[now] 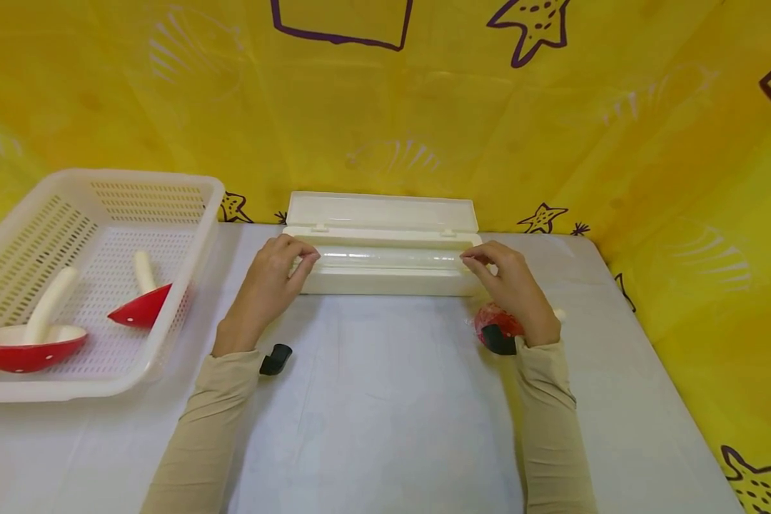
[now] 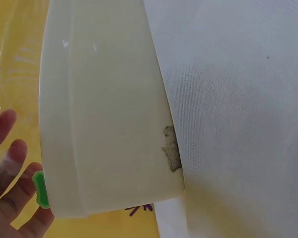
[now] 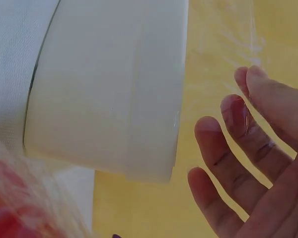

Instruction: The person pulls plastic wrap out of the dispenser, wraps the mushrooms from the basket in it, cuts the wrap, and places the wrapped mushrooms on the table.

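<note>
A cream cling film dispenser (image 1: 385,285) stands at the back of the table with its lid raised, a roll of clear cling film (image 1: 392,257) inside. At the dispenser's left end, my left hand (image 1: 273,275) pinches the film with thumb and forefinger. My right hand (image 1: 514,285) pinches it at the right end; clear film (image 3: 243,34) shows by those fingertips in the right wrist view. In the left wrist view a green tab (image 2: 40,190) sits on the dispenser's edge beside the fingers. Under my right wrist lies a red film-wrapped object (image 1: 490,316), partly hidden.
At the left stands a white perforated basket (image 1: 208,207). It holds a large red ladle (image 1: 32,353) and a smaller red ladle (image 1: 143,308), both with cream handles. A yellow patterned sheet (image 1: 385,93) hangs behind the table (image 1: 385,400).
</note>
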A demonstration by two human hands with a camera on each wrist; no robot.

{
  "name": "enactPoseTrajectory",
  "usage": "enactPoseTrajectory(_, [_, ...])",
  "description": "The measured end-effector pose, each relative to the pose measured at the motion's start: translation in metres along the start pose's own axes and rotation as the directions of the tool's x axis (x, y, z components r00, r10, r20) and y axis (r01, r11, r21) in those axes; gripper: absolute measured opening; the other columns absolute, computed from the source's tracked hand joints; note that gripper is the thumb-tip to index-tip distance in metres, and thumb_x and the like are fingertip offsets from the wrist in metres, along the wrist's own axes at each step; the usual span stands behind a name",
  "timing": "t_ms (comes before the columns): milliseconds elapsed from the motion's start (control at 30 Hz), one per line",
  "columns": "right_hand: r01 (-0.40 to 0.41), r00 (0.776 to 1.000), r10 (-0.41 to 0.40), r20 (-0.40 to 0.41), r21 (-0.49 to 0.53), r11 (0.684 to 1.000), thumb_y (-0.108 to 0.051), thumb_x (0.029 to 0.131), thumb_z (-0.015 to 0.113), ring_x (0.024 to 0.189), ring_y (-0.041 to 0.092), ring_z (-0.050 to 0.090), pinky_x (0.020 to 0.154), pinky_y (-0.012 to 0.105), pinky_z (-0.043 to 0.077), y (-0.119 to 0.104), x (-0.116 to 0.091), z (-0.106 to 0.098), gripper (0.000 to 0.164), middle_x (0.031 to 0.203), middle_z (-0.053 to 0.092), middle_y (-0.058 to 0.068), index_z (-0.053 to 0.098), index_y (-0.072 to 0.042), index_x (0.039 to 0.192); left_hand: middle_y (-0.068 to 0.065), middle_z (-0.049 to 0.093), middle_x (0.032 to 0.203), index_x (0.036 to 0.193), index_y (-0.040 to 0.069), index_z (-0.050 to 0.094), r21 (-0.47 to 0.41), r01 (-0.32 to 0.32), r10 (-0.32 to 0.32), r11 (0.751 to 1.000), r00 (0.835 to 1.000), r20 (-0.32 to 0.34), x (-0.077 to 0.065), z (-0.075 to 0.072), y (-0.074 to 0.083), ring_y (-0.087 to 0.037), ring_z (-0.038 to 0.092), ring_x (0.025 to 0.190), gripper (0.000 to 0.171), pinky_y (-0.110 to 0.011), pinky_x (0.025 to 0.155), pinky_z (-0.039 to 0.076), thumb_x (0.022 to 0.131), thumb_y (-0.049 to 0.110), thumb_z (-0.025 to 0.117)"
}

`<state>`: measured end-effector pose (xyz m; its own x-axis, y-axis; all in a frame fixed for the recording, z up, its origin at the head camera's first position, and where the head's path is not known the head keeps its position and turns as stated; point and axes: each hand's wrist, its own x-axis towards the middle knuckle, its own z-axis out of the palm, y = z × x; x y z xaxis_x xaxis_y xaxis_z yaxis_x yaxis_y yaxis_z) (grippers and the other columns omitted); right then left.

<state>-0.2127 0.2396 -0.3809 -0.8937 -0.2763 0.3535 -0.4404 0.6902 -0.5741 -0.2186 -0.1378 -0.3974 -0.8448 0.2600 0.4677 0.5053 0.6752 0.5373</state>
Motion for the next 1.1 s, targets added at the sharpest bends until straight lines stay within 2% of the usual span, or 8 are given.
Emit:
enactPoseTrajectory(167, [-0.014, 1.0, 0.014, 0.011, 0.009, 1.0, -0.01, 0.092, 0.069, 0.087, 0.024, 0.058, 0.079, 0.045, 0.048, 0.0001, -0.0009, 0.0, 0.014, 0.094, 0.07, 0.013, 0.071, 0.0, 0.101, -0.015, 0.069, 0.102, 0.101, 0.0, 0.07, 0.004, -0.002, 0.002, 1.0, 0.999, 0.032, -0.0005, -0.0032, -0.0009, -0.033, 0.058, 0.097, 0.014, -0.048, 0.09, 0.044, 0.096, 0.012, 0.065])
enactPoseTrajectory(300, [-0.025, 0.999, 0.024, 0.022, 0.022, 0.999, -0.011, 0.085, 0.077, 0.087, 0.023, 0.058, 0.08, 0.041, 0.05, 0.0001, -0.0011, 0.0013, 0.016, 0.091, 0.068, 0.011, 0.071, -0.001, 0.096, -0.014, 0.071, 0.099, 0.102, 0.001, 0.07, -0.01, -0.037, 0.038, 0.999, 0.999, 0.034, -0.0014, -0.004, -0.0032, -0.032, 0.06, 0.093, 0.012, -0.046, 0.086, 0.046, 0.091, 0.007, 0.069])
enactPoseTrajectory(467, [0.001, 0.999, -0.002, -0.034, -0.039, 0.999, -0.004, 0.082, 0.078, 0.082, 0.024, 0.058, 0.076, 0.038, 0.049, 0.001, -0.0004, 0.0042, 0.02, 0.086, 0.066, 0.013, 0.072, 0.001, 0.101, -0.016, 0.07, 0.097, 0.104, -0.001, 0.07, -0.02, -0.05, 0.051, 0.999, 0.998, 0.023, -0.0026, -0.0042, -0.0047, -0.032, 0.06, 0.091, 0.015, -0.045, 0.083, 0.047, 0.089, -0.002, 0.068])
enactPoseTrajectory(600, [0.001, 0.996, -0.008, -0.086, -0.088, 0.996, -0.005, 0.084, 0.076, 0.081, 0.026, 0.059, 0.074, 0.034, 0.047, 0.0008, 0.0009, 0.0057, 0.018, 0.087, 0.066, 0.014, 0.074, 0.001, 0.102, -0.016, 0.07, 0.098, 0.102, -0.002, 0.072, -0.011, -0.06, 0.059, 0.998, 0.998, -0.014, -0.0021, -0.0024, -0.0045, -0.031, 0.062, 0.092, 0.014, -0.044, 0.084, 0.051, 0.088, -0.003, 0.069])
enactPoseTrajectory(800, [0.001, 0.992, -0.01, -0.128, -0.07, 0.998, -0.004, 0.084, 0.076, 0.09, 0.032, 0.067, 0.084, 0.046, 0.054, 0.0007, 0.0024, 0.0067, 0.012, 0.095, 0.073, 0.017, 0.076, 0.001, 0.094, -0.018, 0.075, 0.1, 0.1, -0.003, 0.073, 0.009, -0.074, 0.074, 0.997, 0.995, -0.072, -0.0017, 0.0009, -0.0035, -0.034, 0.071, 0.094, 0.013, -0.047, 0.086, 0.056, 0.087, -0.004, 0.07])
enactPoseTrajectory(1100, [-0.011, 0.988, -0.003, -0.157, -0.09, 0.996, -0.002, 0.084, 0.075, 0.085, 0.031, 0.071, 0.081, 0.046, 0.058, -0.0024, 0.0027, 0.0074, 0.011, 0.092, 0.075, 0.017, 0.076, 0.002, 0.094, -0.018, 0.076, 0.096, 0.099, -0.003, 0.075, 0.025, -0.083, 0.086, 0.996, 0.985, -0.15, -0.0023, 0.0041, -0.0036, -0.035, 0.073, 0.089, 0.013, -0.046, 0.081, 0.058, 0.086, -0.002, 0.071])
